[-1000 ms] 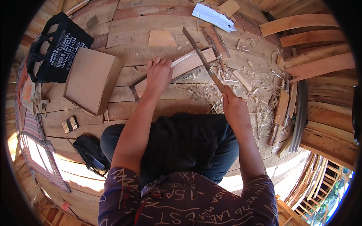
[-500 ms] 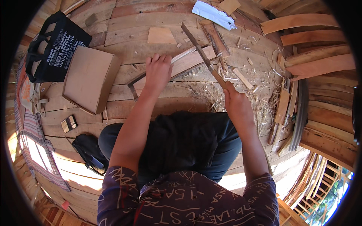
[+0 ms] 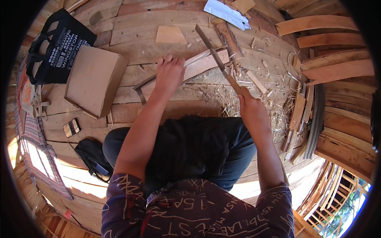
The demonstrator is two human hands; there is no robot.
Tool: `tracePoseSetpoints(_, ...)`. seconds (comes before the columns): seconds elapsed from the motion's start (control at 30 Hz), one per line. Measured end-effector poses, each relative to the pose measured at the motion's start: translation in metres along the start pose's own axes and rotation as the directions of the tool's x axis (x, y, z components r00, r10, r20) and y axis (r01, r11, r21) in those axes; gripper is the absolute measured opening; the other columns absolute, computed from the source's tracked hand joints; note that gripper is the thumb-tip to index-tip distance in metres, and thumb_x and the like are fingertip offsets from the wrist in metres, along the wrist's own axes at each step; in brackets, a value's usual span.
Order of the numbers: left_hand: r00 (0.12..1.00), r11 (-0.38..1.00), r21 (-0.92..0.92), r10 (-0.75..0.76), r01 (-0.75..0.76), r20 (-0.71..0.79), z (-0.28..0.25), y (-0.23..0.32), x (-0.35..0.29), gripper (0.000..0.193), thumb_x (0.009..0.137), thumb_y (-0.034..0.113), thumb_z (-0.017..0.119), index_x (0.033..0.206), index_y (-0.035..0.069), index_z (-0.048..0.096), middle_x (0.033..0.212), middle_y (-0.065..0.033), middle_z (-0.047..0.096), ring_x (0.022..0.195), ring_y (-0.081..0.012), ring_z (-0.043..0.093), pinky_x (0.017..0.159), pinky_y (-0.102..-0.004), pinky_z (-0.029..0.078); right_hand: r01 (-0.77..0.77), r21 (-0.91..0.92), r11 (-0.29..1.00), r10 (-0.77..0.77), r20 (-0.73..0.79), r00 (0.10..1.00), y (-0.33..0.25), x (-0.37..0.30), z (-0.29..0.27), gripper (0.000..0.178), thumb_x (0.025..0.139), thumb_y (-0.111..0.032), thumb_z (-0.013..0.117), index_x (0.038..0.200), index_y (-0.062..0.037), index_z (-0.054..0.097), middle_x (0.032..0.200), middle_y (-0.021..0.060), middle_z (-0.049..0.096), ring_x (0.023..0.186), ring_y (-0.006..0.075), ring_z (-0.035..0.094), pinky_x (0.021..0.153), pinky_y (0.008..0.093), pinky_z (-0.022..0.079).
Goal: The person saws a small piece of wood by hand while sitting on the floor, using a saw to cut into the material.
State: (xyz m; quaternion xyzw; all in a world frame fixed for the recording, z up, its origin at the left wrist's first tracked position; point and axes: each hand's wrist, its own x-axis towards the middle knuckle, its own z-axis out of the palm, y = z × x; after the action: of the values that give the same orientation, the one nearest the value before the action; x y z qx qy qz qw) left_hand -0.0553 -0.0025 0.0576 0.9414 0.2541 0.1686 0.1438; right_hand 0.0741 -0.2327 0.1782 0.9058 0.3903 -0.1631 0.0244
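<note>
Head-worn fisheye looks down from above; left hand (image 3: 170, 76), right hand (image 3: 253, 110) mid-view

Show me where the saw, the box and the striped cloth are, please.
Saw (image 3: 217, 59): head view, on the blade.
Box (image 3: 94, 81): head view, on its broad brown face.
Striped cloth (image 3: 41, 156): head view, near its middle.

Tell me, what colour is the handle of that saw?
The saw handle is brown, best seen in the head view.

Part of the board (image 3: 206, 63) — out of sight (saw handle (image 3: 232, 83) too) behind the hands (image 3: 170, 75)
</note>
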Motion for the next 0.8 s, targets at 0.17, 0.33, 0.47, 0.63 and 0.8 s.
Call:
tracePoseSetpoints(0.17, 0.997, 1.000, -0.018, 0.007, -0.006, 0.077, 0.036, -0.003, -0.015, 0.019, 0.080, 0.017, 0.071, 0.092, 0.008, 0.060, 0.090, -0.0063, 0.068, 0.096, -0.0246, 0.056, 0.082, -0.0404, 0.037, 0.004, -0.013, 1.000, -0.003, 0.035, 0.999, 0.009, 0.001, 0.024, 0.020, 0.100, -0.024, 0.049, 0.114, -0.0100, 0.048, 0.070, 0.0252, 0.066, 0.071, 0.0478, 0.066, 0.062, 0.0560, 0.055)
tracePoseSetpoints(0.33, 0.995, 0.996, 0.037, 0.079, -0.082, 0.067, 0.023, 0.001, -0.012, 0.020, 0.079, 0.017, 0.071, 0.093, 0.008, 0.060, 0.091, -0.0060, 0.067, 0.096, -0.0245, 0.056, 0.083, -0.0398, 0.037, -0.026, 0.031, 0.999, 0.026, 0.001, 1.000, 0.012, -0.014, 0.020, 0.020, 0.100, -0.024, 0.049, 0.114, -0.0100, 0.048, 0.071, 0.0258, 0.066, 0.071, 0.0479, 0.066, 0.062, 0.0570, 0.054)
tracePoseSetpoints(0.47, 0.998, 0.997, 0.040, 0.065, -0.065, 0.004, 0.008, 0.008, -0.009, 0.018, 0.079, 0.016, 0.070, 0.092, 0.009, 0.060, 0.091, -0.0056, 0.066, 0.095, -0.0243, 0.056, 0.083, -0.0395, 0.036, -0.021, 0.070, 0.997, 0.025, -0.055, 0.998, 0.009, -0.017, 0.011, 0.020, 0.100, -0.024, 0.049, 0.114, -0.0105, 0.049, 0.070, 0.0255, 0.066, 0.071, 0.0470, 0.066, 0.061, 0.0574, 0.054)
tracePoseSetpoints(0.63, 0.993, 0.993, 0.119, 0.034, -0.021, -0.109, 0.014, 0.000, -0.008, 0.017, 0.079, 0.016, 0.070, 0.092, 0.010, 0.060, 0.090, -0.0050, 0.066, 0.095, -0.0238, 0.056, 0.082, -0.0389, 0.037, 0.008, 0.049, 0.999, -0.007, -0.027, 1.000, 0.005, -0.009, 0.031, 0.020, 0.100, -0.024, 0.050, 0.114, -0.0108, 0.048, 0.070, 0.0252, 0.066, 0.070, 0.0456, 0.067, 0.060, 0.0565, 0.054)
tracePoseSetpoints(0.8, 0.997, 0.990, 0.132, 0.049, -0.041, -0.059, 0.028, -0.020, -0.009, 0.018, 0.078, 0.015, 0.071, 0.092, 0.011, 0.060, 0.090, -0.0050, 0.066, 0.094, -0.0235, 0.056, 0.080, -0.0385, 0.037, 0.023, 0.041, 0.999, -0.022, -0.035, 0.999, -0.004, 0.004, 0.033, 0.019, 0.099, -0.024, 0.050, 0.113, -0.0104, 0.048, 0.070, 0.0252, 0.066, 0.071, 0.0463, 0.067, 0.060, 0.0561, 0.055)
